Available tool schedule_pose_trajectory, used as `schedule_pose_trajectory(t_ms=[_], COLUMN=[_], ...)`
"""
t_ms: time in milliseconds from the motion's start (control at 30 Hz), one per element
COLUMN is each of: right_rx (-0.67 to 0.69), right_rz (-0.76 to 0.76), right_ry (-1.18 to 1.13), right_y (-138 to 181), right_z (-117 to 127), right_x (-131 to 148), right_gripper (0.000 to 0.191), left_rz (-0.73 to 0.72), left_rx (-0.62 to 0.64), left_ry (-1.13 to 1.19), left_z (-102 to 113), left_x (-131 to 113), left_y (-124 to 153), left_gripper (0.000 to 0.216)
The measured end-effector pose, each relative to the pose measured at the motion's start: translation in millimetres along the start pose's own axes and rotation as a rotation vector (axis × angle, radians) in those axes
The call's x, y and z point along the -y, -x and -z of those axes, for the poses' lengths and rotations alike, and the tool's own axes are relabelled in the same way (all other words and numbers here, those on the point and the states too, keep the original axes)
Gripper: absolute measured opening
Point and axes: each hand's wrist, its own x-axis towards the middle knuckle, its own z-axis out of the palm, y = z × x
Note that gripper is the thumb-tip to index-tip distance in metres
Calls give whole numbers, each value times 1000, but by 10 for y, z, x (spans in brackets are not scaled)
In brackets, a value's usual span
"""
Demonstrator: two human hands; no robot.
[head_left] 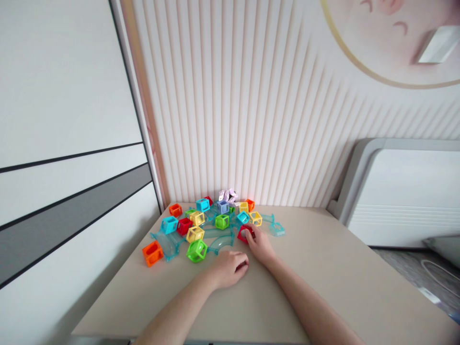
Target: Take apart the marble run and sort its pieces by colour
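Observation:
My right hand [260,244] has its thumb and fingers on a red hollow cube block [243,234], which sits on the table. Nearer to me, my left hand [230,269] rests on the tabletop, its fingers curled in loosely and nothing visible in them. A green cube block [196,250] lies to the left of that hand. Clear teal curved track pieces [221,242] spread between and behind the blocks. Just beyond the right hand are a light blue cube [243,218] and a yellow cube [255,218].
Several more hollow cubes lie at the left, among them an orange one [152,253] and a red one [184,226]. Pale purple pieces [228,195] are heaped against the ribbed wall [230,96]. A white cabinet [72,96] borders the beige table [323,268] on the left.

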Motion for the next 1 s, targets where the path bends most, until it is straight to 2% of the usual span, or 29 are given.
schedule_pose_trajectory(t_ms=[267,467,733,867,1000], right_rx=[-96,-126,34,133,174], right_rz=[-108,-140,-184,-189,-182], right_ry=[-114,-246,-419,-499,-569], right_y=[-61,-89,-72,-25,28], right_z=[27,32,48,70,70], right_x=[-106,-152,-72,3,92], right_gripper=[41,48,53,53,55], left_rz=[25,112,105,101,83], left_rx=[-11,-64,-162,-170,-219], left_ry=[51,151,232,276,311], left_z=[-10,-32,-95,-70,-35], left_x=[8,40,103,76,69], left_y=[3,-16,-10,-6,3], left_gripper=[16,43,44,40,31])
